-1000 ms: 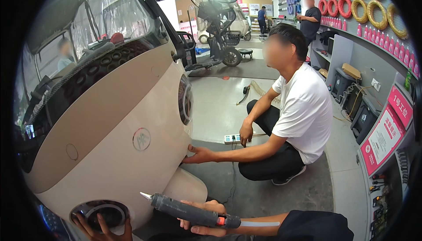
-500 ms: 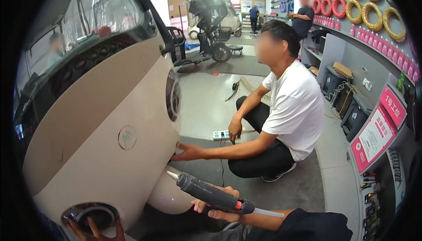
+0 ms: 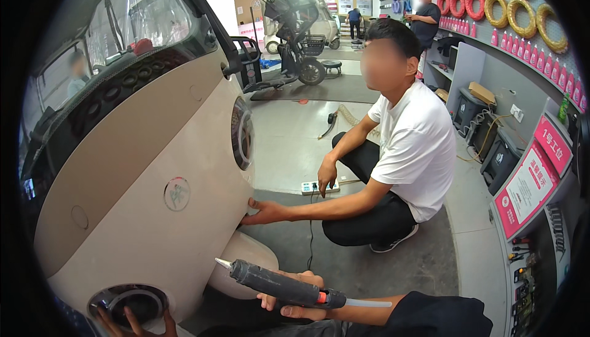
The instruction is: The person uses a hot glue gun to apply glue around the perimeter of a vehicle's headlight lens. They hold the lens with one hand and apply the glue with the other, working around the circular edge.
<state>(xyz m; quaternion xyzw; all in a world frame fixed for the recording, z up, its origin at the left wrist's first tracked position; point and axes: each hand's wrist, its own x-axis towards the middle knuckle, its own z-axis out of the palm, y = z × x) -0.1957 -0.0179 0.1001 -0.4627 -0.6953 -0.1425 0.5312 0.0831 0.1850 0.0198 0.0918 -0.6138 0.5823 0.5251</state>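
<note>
My right hand (image 3: 300,312) is wrapped round a black hot glue gun (image 3: 278,283) with a red-orange part near its rear. The gun's metal nozzle points left toward the cream front panel (image 3: 178,245) of a small vehicle, apart from it. A whitish glue stick (image 3: 370,302) sticks out of its back end. At the lower left, my left hand (image 3: 140,328) lies with spread fingers over the round dark headlight (image 3: 147,303). Part of this hand is cut off by the lower edge. A cream fender (image 3: 255,257) bulges out below the panel.
A person in a white shirt (image 3: 413,134) squats opposite, one hand (image 3: 268,212) on the panel's edge. A power strip (image 3: 319,187) with a black cord lies on the floor. Shelves and a pink-framed sign (image 3: 533,180) stand at right; an electric scooter (image 3: 298,48) is behind.
The glue gun and my right hand have shifted slightly left and down, so the nozzle is lower. My left hand stays on the headlight. The squatting person's head has turned slightly.
</note>
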